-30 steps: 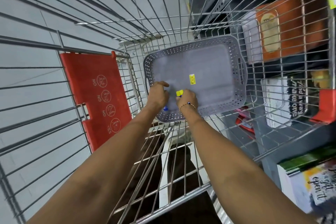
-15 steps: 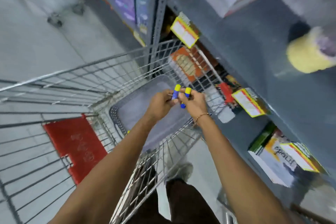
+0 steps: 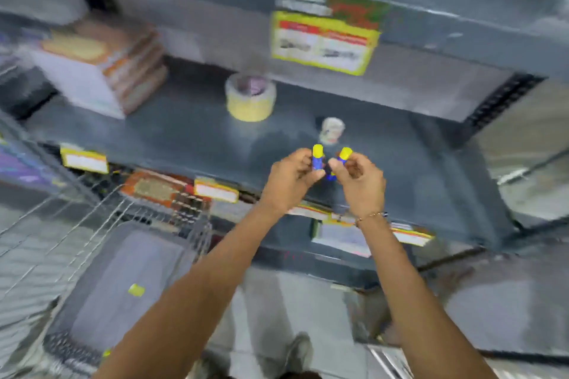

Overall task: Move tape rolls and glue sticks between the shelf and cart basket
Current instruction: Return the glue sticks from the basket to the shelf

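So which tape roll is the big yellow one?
The bigger tape roll farther back on the shelf is yellow; the smaller roll near the hands is whitish.

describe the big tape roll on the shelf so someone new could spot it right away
On the dark grey shelf, behind the hands, the tape roll lies flat beside stacked boxes. It is pale yellow and far wider than the small whitish roll nearby.

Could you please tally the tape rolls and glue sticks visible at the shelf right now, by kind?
Yellowish tape rolls lying flat on the dark grey shelf: 2, a large one and a small pale one.
Blue glue sticks with yellow caps: 2, one in the left hand at, one in the right hand at.
Total: 4.
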### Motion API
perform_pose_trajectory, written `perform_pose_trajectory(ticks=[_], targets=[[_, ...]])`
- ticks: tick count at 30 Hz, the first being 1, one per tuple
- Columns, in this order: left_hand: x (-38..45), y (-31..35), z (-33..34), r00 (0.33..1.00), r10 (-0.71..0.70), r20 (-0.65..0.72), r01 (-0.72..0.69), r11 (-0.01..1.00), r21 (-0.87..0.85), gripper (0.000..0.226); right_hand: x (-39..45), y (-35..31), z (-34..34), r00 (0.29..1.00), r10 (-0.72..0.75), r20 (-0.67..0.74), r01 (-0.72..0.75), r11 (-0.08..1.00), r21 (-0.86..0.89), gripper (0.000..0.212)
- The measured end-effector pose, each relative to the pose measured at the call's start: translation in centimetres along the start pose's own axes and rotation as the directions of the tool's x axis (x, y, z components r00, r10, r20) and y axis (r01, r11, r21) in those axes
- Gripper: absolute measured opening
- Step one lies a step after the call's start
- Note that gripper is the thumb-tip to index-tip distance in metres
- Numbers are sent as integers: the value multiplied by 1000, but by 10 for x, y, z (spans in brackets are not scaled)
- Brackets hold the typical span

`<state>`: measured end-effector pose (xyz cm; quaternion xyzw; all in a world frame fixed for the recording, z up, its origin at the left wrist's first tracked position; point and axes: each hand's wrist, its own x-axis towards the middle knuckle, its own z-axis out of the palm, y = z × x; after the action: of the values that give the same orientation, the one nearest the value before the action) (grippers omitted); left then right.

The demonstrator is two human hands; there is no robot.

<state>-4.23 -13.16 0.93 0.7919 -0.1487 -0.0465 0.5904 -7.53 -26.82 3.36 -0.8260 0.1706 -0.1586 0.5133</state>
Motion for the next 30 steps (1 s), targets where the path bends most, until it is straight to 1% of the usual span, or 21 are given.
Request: perform_pose_trajectory(ticks=[1,3,7,9,12,13,16,19,22,26,30], targets=[[10,9,21,1000,0,25,0,1000,3,27,7,9,-21,999,16,-39,-17,1000,-16,15],[25,22,54,999,0,37,0,1000,3,25,18,27,-53,996,40,-74,-41,999,-6,7],[52,40,117,998,0,64,-2,999,36,24,40,76,-109,985,117,-126,-117,993,4,7],[61,40,140,997,-14,81,8,998,70,22,47,82,-127,975,162,-154,-165,986,-9,12],[72,33,166,988,-18,150,0,993,119,17,59,96,-145,965,207,-164,-227,967,-115,24],[78,32,175,985,-19,169,-3,991,133,17,64,101,-150,958,228,-172,-251,960,-127,27],[95,28,198,983,-53,179,27,989,145,18,82,119,-155,944,280,-177,-295,953,-68,31],[113,24,216,982,-110,152,83,981,174,21,101,132,-157,924,328,-196,-340,940,-34,32],[127,21,230,985,-123,122,98,976,193,22,117,139,-155,932,302,-202,-323,943,-79,30],[143,20,239,986,-132,103,107,970,217,20,136,145,-149,929,268,-253,-307,943,-128,21],[156,17,243,987,-141,80,119,964,239,17,151,150,-142,932,261,-250,-303,942,-144,22]])
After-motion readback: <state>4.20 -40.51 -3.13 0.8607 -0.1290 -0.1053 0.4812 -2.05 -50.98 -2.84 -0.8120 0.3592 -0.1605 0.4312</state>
